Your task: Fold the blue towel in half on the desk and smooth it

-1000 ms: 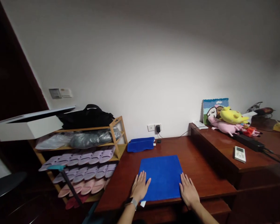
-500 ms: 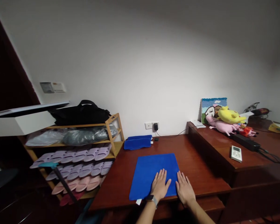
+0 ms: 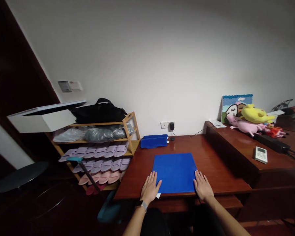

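A blue cloth (image 3: 175, 172) lies spread flat near the front edge of the brown wooden table (image 3: 218, 167). My left hand (image 3: 150, 187) rests on its left edge, fingers stretched out, with a watch (image 3: 142, 205) on the wrist. Along the cloth's right edge lies my right hand (image 3: 203, 186), flat and fingers extended. A small white tag sticks out at the near left corner, beside my left hand. Neither hand grips anything. Farther back on the table, folded blue cloths (image 3: 153, 141) lie by the wall.
On the left stands a wooden rack (image 3: 135, 147) with slippers, bagged items and a black bag (image 3: 100, 111). The raised desk (image 3: 233, 141) at right holds plush toys (image 3: 255, 114), a white remote (image 3: 261, 154) and a black adapter. A black stool (image 3: 19, 177) is at lower left.
My left hand has slid from the cloth's middle to its left edge. My right hand stays at the right edge. The view has shifted, so the scene sits farther right and slightly higher.
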Available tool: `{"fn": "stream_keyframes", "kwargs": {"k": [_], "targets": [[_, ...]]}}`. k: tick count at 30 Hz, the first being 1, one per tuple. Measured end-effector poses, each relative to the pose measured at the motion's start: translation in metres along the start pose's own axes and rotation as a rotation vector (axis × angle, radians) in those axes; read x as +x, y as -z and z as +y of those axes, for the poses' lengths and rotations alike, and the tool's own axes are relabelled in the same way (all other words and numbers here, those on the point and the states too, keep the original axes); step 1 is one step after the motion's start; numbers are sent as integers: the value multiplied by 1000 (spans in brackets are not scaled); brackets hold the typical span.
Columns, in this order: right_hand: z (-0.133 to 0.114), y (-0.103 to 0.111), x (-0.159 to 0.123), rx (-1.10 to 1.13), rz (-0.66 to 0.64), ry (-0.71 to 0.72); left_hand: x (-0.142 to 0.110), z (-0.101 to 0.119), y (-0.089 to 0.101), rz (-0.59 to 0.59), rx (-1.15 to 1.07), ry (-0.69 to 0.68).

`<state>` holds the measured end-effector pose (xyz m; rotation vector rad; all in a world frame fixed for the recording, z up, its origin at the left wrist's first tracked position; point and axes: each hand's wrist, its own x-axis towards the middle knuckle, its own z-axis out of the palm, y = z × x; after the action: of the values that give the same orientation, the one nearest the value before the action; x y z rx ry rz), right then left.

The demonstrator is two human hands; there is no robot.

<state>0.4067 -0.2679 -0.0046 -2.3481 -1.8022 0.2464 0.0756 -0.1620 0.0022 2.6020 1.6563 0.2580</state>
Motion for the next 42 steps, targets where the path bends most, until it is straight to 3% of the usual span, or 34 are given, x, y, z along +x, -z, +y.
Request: {"fn": "stream_keyframes", "kwargs": {"k": [9, 16, 21, 27, 30, 32, 35, 39, 42], "targets": [[2, 6, 4, -10, -92, -24, -3, 7, 4, 25, -14, 0], [-6, 21, 40, 24, -48, -9, -3, 4, 2, 38, -8, -11], [-9, 8, 63, 25, -43, -11, -2, 2, -2, 54, 12, -13], [-4, 0, 64, 8, -33, 7, 2, -8, -7, 27, 12, -26], [-4, 0, 65, 13, -34, 5, 9, -10, -1, -11, 9, -19], [-4, 0, 66, 10, -33, 6, 19, 5, 6, 41, 6, -13], [-5, 2, 65, -2, -33, 5, 44, 62, 9, 137, -36, -73], [-5, 5, 64, -10, -54, 9, 80, 157, -13, 74, -99, -273], [-4, 6, 64, -21, -74, 25, 95, 191, -34, 9, -99, -295]]}}
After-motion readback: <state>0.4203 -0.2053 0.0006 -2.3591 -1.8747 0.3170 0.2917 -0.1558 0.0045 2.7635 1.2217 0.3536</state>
